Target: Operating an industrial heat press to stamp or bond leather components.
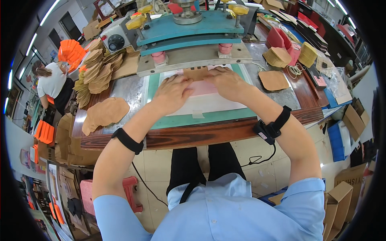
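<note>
1. Wood-edged surface [181, 139] in a cluttered workshop; one other person [52, 82] is at the far left.
2. One teal press [193, 30] stands at the back, with two pink cylinders [225, 49] below its plates and at least three yellow knobs [136, 22] above.
3. One control box [124, 34] with a single black dial sits left of it.
4. One brown piece [196, 74] lies at the press's front edge, between the two hands, beside one pink sheet [203, 89]; white sheeting [215, 105] and one green mat [173, 121] lie beneath.
5. Left hand [173, 94]: fingers bent at the piece's left side, thumb over the pink sheet. Right hand [229, 83]: fingers at its right side. Whether either grip pinches the piece cannot be told.
6. Two black straps [128, 141], one per forearm.
7. One ragged tan stack [105, 114] lies left; two yellowish-edged stacks [277, 57] and one flat tan piece [273, 80] lie right.
</note>
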`<state>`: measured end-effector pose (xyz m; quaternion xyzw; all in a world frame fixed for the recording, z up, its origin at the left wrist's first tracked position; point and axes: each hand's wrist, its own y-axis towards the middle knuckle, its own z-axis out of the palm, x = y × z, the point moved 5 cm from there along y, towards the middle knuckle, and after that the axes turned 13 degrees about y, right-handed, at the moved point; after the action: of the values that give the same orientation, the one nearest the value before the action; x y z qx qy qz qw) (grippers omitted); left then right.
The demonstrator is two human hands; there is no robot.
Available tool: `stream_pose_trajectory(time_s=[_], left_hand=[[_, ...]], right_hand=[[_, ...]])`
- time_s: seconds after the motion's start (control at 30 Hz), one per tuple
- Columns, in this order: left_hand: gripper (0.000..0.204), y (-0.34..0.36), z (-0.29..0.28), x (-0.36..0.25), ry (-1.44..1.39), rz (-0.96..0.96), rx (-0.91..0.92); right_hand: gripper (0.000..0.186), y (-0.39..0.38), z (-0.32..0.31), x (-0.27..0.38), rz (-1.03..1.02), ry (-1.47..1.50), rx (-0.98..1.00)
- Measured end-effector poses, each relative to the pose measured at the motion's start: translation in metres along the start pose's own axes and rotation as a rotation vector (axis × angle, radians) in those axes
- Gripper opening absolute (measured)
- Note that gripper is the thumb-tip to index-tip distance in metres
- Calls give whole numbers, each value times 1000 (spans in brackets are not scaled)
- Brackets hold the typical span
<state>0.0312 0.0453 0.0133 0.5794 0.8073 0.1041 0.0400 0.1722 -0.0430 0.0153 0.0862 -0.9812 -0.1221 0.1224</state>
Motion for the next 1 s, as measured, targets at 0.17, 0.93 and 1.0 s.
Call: stream_pose_trajectory(time_s=[0.17,0.93,1.0], left_hand=[[45,-6,6,2,29,-2,-72],[36,-2,2,4,40,33,-88],[35,-4,3,5,14,29,-96]], right_hand=[[38,0,3,0,12,23,19],[37,-9,8,-9,-77,51,-141],[37,-8,7,-7,-69,50,-125]])
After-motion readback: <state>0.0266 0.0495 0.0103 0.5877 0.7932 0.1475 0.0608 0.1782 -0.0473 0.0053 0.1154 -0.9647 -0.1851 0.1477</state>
